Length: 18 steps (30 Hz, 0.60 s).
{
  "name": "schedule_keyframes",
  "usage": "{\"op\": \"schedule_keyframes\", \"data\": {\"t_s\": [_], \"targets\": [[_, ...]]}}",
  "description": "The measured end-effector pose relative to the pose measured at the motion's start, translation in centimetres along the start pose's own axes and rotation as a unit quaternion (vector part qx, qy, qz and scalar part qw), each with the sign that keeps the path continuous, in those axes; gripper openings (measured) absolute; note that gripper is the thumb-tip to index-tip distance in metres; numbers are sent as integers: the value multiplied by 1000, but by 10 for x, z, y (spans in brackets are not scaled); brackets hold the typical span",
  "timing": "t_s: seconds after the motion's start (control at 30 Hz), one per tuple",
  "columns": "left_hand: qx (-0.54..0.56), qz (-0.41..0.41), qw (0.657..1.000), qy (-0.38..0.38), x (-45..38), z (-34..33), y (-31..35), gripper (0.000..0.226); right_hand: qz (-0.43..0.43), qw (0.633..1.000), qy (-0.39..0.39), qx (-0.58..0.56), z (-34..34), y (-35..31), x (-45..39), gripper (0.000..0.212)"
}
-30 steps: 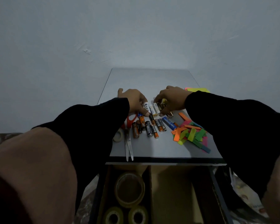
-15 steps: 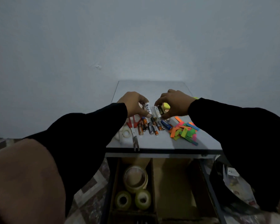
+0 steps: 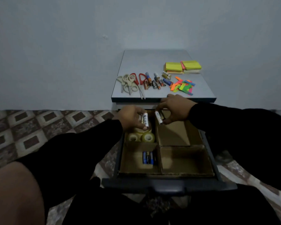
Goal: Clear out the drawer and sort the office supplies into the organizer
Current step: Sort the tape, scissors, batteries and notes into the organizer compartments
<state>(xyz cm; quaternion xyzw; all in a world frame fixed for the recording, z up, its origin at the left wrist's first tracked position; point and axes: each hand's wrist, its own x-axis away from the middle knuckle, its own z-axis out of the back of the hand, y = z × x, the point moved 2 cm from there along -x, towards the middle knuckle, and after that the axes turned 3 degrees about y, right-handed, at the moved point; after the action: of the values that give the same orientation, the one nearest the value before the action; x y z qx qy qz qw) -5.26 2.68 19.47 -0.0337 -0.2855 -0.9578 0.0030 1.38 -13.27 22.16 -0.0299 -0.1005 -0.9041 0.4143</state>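
Note:
My left hand (image 3: 131, 118) grips white batteries (image 3: 145, 120) above the back left compartment of the cardboard organizer (image 3: 159, 151) in the open drawer (image 3: 169, 184). My right hand (image 3: 177, 111) pinches another white battery (image 3: 158, 118) over the back right compartment. Three tape rolls (image 3: 148, 138) lie in the back left compartment. Blue batteries (image 3: 147, 158) lie in the front left compartment. More loose batteries (image 3: 154, 82) lie on the cabinet top (image 3: 136, 62).
On the cabinet top lie several scissors (image 3: 130, 82), yellow sticky-note pads (image 3: 182, 67) and a heap of coloured paper flags (image 3: 182, 86). Both right compartments of the organizer hold nothing. Patterned floor tiles (image 3: 39, 127) spread to the left. My knees frame the drawer front.
Both hands have lifted white batteries off the cabinet top and brought them down over the drawer. The camera has tilted down, so the whole organizer now shows.

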Motion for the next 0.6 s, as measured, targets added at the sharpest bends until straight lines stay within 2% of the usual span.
{"op": "schedule_keyframes", "data": {"t_s": [0.23, 0.33, 0.6], "targets": [[-36, 43, 998, -17, 39, -64, -31, 54, 7, 999, -20, -25, -40, -38, 29, 60], [-24, 92, 995, -40, 45, -84, -41, 45, 10, 999, -36, -27, -54, -44, 37, 61], [-19, 170, 983, -62, 38, -115, -55, 59, 5, 997, -48, -63, -80, -46, 41, 61]]}}
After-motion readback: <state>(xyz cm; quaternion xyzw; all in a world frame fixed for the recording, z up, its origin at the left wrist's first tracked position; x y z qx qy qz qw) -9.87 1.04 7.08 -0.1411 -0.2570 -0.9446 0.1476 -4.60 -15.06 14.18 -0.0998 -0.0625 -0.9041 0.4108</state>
